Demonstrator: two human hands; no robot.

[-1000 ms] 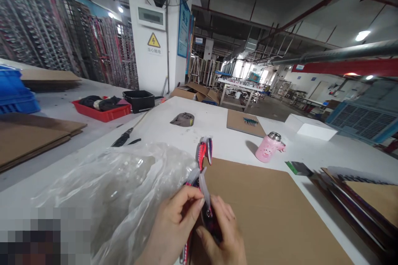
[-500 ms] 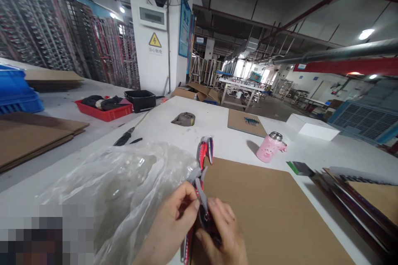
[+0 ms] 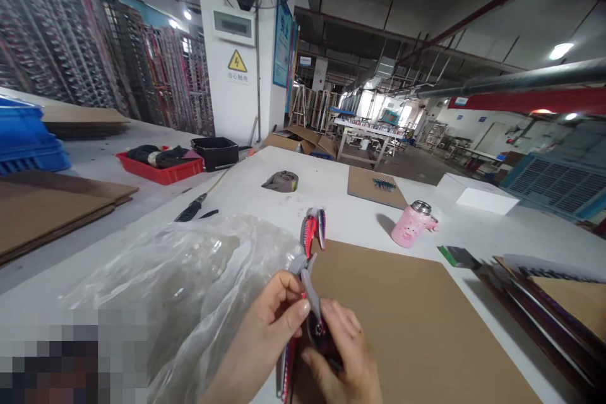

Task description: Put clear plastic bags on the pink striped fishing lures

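Observation:
My right hand [image 3: 343, 353] is closed around a dark fishing lure [image 3: 320, 330], whose round eye shows between the hands. A greyish, see-through lip [image 3: 311, 293] sticks up from the lure's front. Thumb and forefinger of my left hand [image 3: 272, 328] are pinched against the lip's left side; the exact contact is partly hidden. Just beyond lie red and silver lures [image 3: 310, 231] with similar grey lips, along the left edge of a brown cardboard sheet [image 3: 402, 315]. Another red lure [image 3: 285, 372] shows below my left hand.
Crumpled clear plastic [image 3: 189, 290] spreads out to the left. A pink flask [image 3: 409, 226] stands at the right, near stacked lures on cardboard [image 3: 544, 315]. Farther back are a grey cloth roll [image 3: 283, 181], a red tray [image 3: 161, 170], a black bin [image 3: 215, 153] and a white box [image 3: 478, 194].
Both hands and the held lure have shifted slightly to the right, and the lure's eye shows a bit more clearly. The grip looks the same.

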